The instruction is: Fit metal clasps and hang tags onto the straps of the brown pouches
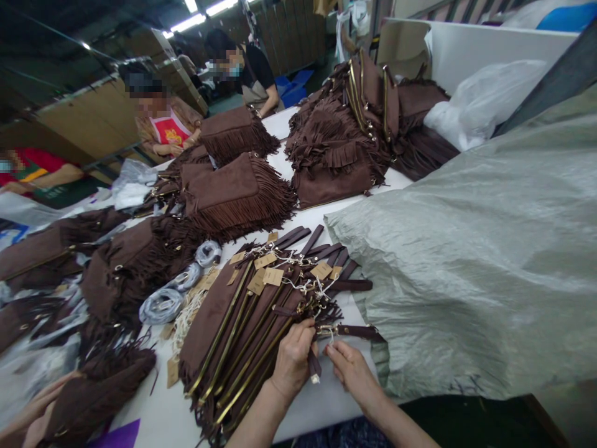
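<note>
In front of me lies a row of overlapping brown suede pouches (200,330) with gold zippers, fringes and short wrist straps. My left hand (293,358) is closed at the strap end of the nearest pouch, and a short brown strap (313,366) pokes out below its fingers. My right hand (347,367) pinches a thin white string (332,336) beside a metal clasp. From that clasp a brown wrist strap (359,331) stretches to the right. Kraft paper tags (273,276) on white strings rest on the pouches. The left fingertips are partly hidden.
Bundled white tag strings (186,317) and coiled grey cords (161,305) lie left of the pouches. Fringed bags (228,193) are heaped farther back. A grey-green plastic sheet (476,261) covers the right side. Another person's hand (40,404) holds a bag at lower left; several people sit beyond.
</note>
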Available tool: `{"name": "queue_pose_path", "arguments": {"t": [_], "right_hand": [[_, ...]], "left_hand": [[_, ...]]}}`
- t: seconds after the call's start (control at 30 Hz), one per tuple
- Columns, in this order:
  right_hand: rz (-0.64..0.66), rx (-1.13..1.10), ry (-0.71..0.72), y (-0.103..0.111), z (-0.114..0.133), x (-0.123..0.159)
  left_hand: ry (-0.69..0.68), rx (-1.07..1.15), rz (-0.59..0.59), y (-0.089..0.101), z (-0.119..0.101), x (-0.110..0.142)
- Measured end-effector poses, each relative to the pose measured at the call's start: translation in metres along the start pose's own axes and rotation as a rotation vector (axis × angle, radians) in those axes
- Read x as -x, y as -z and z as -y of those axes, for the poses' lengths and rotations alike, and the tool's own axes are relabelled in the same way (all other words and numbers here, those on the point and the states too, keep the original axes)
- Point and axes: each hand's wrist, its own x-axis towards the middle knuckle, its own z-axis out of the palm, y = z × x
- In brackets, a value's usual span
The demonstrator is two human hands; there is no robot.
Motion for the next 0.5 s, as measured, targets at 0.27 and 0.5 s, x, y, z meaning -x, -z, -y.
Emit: {"name": "queue_pose_path", "arguments": {"t": [0.27,0.5], "right_hand": [[0.011,0.057,0.017,-0.007,-0.008,-0.006],[0.004,0.109,0.031,-0.006,-0.011,-0.009]], "left_hand": [[-0.022,-0.015,-0.004,-0.001,0.001,0.002],[-0.001,-0.009,0.009,-0.002,0.000,0.003]]}}
